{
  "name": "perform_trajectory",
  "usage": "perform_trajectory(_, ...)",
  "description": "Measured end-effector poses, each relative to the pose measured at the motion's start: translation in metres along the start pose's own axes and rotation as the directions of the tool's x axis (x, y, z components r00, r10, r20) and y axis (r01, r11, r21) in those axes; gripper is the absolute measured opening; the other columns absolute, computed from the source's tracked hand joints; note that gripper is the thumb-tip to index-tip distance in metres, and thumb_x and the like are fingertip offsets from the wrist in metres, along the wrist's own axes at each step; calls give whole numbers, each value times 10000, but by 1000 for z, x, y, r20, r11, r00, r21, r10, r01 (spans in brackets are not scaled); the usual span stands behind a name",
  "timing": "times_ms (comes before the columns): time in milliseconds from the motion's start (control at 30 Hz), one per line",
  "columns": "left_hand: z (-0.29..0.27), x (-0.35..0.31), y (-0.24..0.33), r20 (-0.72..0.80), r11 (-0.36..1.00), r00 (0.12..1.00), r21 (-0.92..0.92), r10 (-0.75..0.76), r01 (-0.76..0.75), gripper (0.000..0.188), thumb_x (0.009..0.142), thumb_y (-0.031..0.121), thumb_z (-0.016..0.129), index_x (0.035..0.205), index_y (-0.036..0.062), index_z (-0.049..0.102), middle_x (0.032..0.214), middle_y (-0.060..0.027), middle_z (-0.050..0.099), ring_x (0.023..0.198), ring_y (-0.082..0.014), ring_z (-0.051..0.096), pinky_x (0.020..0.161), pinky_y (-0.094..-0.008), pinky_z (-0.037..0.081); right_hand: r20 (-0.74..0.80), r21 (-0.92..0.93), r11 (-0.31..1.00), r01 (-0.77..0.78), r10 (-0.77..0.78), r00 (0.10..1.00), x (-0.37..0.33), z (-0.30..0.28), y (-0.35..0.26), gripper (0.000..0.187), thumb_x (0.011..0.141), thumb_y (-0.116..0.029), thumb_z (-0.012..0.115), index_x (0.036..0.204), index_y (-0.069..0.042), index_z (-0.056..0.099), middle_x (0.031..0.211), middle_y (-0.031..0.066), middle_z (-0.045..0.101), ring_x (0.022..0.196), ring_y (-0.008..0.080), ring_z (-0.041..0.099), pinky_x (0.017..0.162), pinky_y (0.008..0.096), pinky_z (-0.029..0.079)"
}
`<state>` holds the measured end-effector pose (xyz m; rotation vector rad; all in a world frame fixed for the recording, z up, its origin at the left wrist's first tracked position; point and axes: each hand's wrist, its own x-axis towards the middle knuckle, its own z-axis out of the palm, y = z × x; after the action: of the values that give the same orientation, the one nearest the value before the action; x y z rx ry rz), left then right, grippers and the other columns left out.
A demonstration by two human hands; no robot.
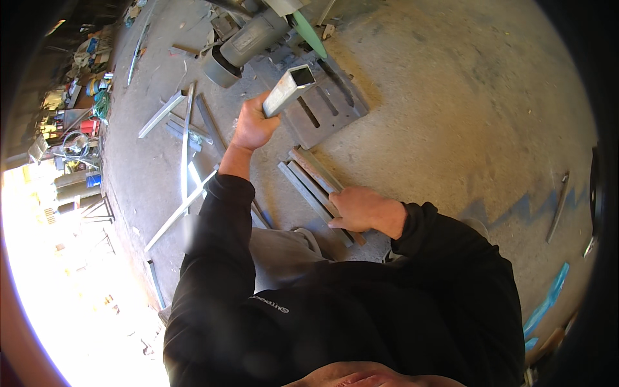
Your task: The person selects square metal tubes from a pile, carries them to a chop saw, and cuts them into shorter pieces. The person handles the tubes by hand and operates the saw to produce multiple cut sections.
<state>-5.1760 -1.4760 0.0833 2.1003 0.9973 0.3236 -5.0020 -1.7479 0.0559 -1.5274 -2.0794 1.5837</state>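
Note:
My left hand (253,124) is wrapped round a short square metal tube (284,90), lifted with its open end facing up and away. This tube is beside the base plate (322,116) of a chop saw with a green cutting disc (309,35). Lower and to the right, my right hand (364,208) reaches down to a small row of metal tubes (309,190) lying side by side on the floor. Its fingers and thumb close over the rightmost, rust-brown tube (317,171); the fingertips are partly hidden.
The saw's grey motor (248,45) stands ahead. Long metal profiles (187,148) lie scattered on the concrete at left. Cluttered shelves (77,122) line the left wall. A metal rod (558,206) and a strip of blue plastic (548,300) lie at right.

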Motion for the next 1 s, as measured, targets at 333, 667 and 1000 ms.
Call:
perform_trajectory(333, -6, -12, 32, 65, 976, 981, -132, 181, -172, 282, 764, -65, 633, 1022, 12, 716, 810, -60, 661, 792, -116, 617, 731, -318, 519, 13, -21, 1000, -18, 18, 1000, -4, -4, 0, 555, 928, -471, 765, 1161, 24, 672, 1048, 258, 740, 1031, 457, 719, 897, 548, 578)
perform_trajectory(667, 1, 3, -5, -27, 975, 981, 107, -191, 193, 294, 805, 48, 692, 1094, 24, 743, 862, -127, 720, 803, -198, 681, 748, -371, 535, -6, -15, 1000, -20, 20, 1000, -7, -8, 0, 538, 911, -463, 787, 1136, 14, 680, 1041, 241, 747, 1022, 452, 724, 883, 542, 583)
perform_trajectory(1000, 10, 74, -21, -129, 619, 872, 656, -473, 432, 508, 875, 190, 623, 1377, 175, 692, 1316, -196, 734, 1250, -411, 681, 1036, -507, 553, -52, -22, 1000, 3, -4, 999, -7, -3, 2, 516, 893, -467, 794, 1103, -8, 688, 1003, 218, 755, 994, 436, 731, 857, 544, 584)
